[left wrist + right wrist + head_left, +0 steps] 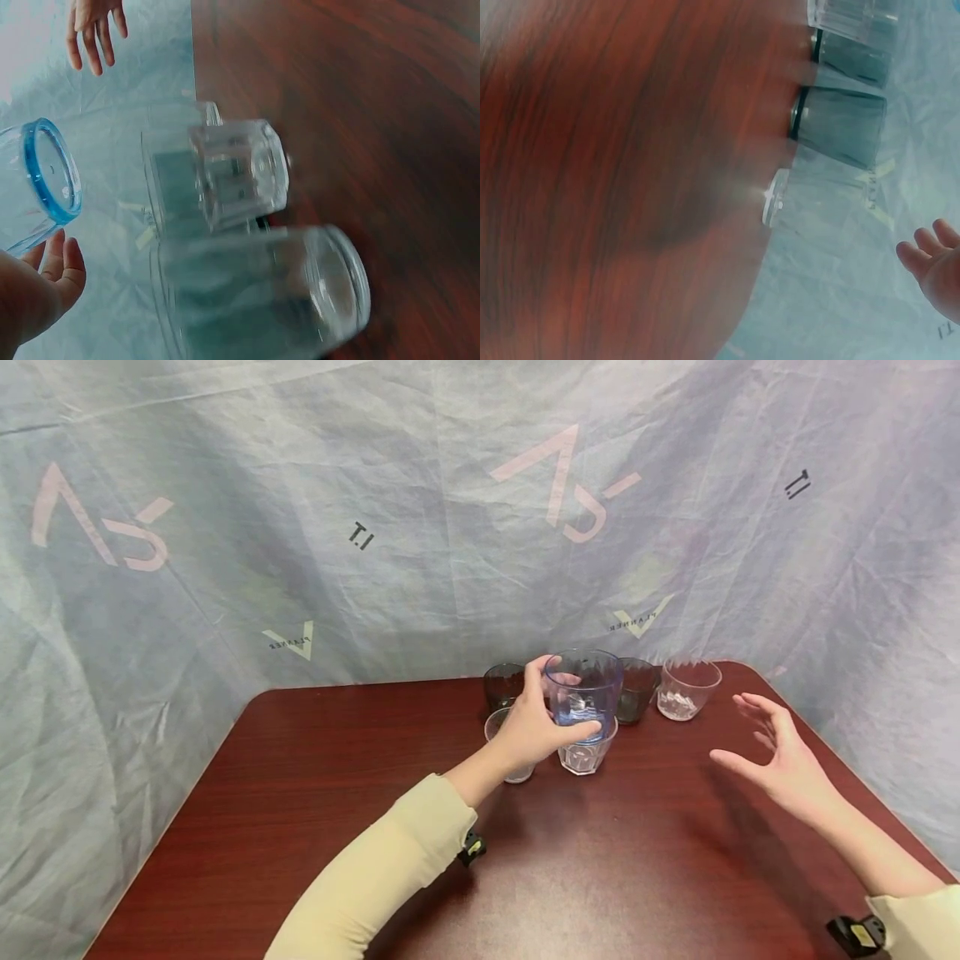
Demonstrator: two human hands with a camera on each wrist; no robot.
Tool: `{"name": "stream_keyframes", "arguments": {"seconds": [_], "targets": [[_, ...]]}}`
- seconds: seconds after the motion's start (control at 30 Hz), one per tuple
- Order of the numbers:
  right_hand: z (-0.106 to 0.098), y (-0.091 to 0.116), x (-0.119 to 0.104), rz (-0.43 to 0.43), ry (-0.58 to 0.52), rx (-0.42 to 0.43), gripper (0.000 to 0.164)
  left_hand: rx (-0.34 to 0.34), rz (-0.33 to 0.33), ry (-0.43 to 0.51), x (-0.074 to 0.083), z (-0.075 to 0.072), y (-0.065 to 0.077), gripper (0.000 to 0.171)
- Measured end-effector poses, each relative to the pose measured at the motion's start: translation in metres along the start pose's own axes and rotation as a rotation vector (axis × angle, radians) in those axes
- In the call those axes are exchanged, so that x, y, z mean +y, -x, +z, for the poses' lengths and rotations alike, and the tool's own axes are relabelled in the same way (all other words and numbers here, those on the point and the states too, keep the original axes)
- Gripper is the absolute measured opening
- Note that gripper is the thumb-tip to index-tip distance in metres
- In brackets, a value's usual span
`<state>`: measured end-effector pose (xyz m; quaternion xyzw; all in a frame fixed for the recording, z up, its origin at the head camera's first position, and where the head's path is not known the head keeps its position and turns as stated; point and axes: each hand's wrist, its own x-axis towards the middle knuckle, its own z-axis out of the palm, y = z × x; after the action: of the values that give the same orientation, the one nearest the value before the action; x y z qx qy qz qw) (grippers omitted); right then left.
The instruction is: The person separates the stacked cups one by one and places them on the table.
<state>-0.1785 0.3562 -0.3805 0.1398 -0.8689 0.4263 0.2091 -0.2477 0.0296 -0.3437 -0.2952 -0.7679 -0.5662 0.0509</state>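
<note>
My left hand [534, 718] grips a clear blue-tinted tumbler [583, 689], thumb on the near side and fingers round the far side. In the left wrist view the tumbler's thick blue base [52, 171] is raised off the table, apart from the other glasses. Below it stands a faceted clear glass [581, 760]. Another clear glass [519, 773] is beside that, partly hidden by my left wrist. To the right, my right hand [797, 777] is in the air with spread fingers, holding nothing.
Two dark smoky glasses, a left one [501, 687] and a right one [636, 693], stand near the far edge of the brown wooden table [345, 777]. A clear glass [688, 692] is at the far right. A grey printed cloth [420, 593] hangs behind.
</note>
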Motion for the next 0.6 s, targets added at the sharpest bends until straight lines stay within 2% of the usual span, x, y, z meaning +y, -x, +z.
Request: {"name": "stream_keyframes", "arguments": {"seconds": [0.23,0.47,0.6], "targets": [[-0.004,-0.001,-0.001,0.011,0.016,0.003,0.085,0.006,0.002,-0.095,-0.002,0.026,-0.016,0.106],[-0.005,0.003,0.004,0.011,0.034,0.019,0.086,-0.019,-0.036,-0.086,-0.006,0.054,-0.036,0.105],[-0.003,0.005,0.004,0.021,0.094,0.018,0.089,-0.006,-0.064,-0.111,-0.011,0.069,-0.047,0.105]]}}
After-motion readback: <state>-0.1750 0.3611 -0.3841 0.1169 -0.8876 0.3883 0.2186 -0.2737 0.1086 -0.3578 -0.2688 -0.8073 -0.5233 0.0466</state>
